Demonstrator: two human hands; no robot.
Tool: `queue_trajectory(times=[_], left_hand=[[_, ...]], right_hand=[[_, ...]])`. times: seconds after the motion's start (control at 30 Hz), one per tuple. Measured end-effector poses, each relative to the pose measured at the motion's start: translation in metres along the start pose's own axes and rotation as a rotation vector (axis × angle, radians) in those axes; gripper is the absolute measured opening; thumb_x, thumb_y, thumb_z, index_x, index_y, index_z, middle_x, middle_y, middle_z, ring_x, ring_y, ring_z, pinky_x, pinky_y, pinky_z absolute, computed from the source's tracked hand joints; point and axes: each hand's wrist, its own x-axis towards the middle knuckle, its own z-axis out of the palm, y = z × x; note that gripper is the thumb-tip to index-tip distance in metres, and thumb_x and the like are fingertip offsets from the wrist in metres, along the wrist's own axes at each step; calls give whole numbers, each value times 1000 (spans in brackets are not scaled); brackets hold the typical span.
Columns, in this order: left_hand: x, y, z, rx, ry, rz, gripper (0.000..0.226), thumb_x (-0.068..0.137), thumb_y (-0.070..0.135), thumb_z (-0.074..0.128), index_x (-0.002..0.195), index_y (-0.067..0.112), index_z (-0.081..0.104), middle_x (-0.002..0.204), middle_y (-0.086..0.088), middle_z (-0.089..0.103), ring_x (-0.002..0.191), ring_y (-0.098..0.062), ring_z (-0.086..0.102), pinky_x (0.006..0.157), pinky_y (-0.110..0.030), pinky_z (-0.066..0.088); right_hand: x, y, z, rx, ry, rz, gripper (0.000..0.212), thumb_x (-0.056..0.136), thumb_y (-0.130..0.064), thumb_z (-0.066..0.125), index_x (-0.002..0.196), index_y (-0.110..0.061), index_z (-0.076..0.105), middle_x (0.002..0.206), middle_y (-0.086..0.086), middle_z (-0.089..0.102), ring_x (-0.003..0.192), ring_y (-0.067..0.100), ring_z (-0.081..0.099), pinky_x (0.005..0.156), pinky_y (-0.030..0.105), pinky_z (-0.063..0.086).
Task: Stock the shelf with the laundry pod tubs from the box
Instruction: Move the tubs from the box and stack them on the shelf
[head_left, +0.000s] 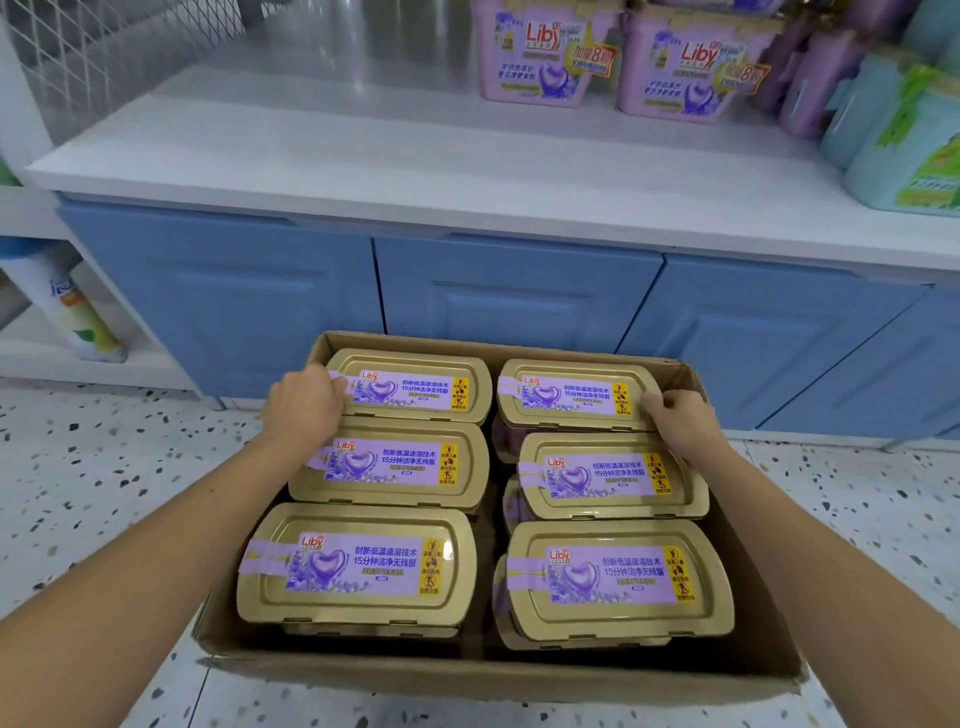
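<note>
An open cardboard box (498, 675) on the floor holds several laundry pod tubs with gold lids and purple labels. My left hand (304, 402) grips the left end of the far left tub (415, 387). My right hand (675, 415) grips the right end of the far right tub (571, 397). Both tubs still sit in the box. Above, the white shelf (363, 156) carries two pink tubs of the same brand (540, 57) at the back right.
Blue cabinet doors (519, 296) stand just behind the box under the shelf. Teal and purple tubs (898, 135) crowd the shelf's right end. A wire mesh panel (104, 52) closes the left side. A spray bottle (78, 317) stands on a low shelf at the left.
</note>
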Motion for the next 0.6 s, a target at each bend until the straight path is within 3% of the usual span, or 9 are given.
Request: queue_trajectory(times=[0.1, 0.2, 0.4, 0.6], left_hand=[[4, 9, 3, -68, -44, -59, 29, 98, 26, 39, 83, 3, 47, 102, -25, 62, 94, -40, 55, 71, -38, 36], [9, 13, 9, -95, -42, -99, 36, 99, 31, 38, 92, -1, 55, 106, -25, 63, 100, -41, 56, 76, -39, 39], [10, 9, 20, -156, -42, -119, 47, 97, 40, 37, 111, -1, 54, 113, -24, 62, 105, -42, 56, 83, -43, 44], [8, 11, 17, -223, 89, -73, 39, 96, 36, 41, 86, 0, 55, 91, -22, 62, 90, -41, 57, 67, -38, 38]], right_hand=[[1, -1, 2, 10, -15, 1, 41, 96, -35, 40, 104, 0, 61, 89, 9, 57, 84, 22, 50, 73, 31, 35], [3, 2, 3, 19, -21, 14, 47, 93, -43, 44, 105, 0, 60, 92, 9, 58, 87, 25, 53, 76, 35, 41], [8, 7, 9, 22, 59, 18, 45, 94, -43, 40, 87, -3, 59, 85, 12, 61, 91, 32, 61, 78, 40, 47], [9, 5, 8, -4, 172, 14, 47, 95, -41, 39, 85, 0, 60, 82, 13, 59, 83, 31, 57, 74, 39, 44]])
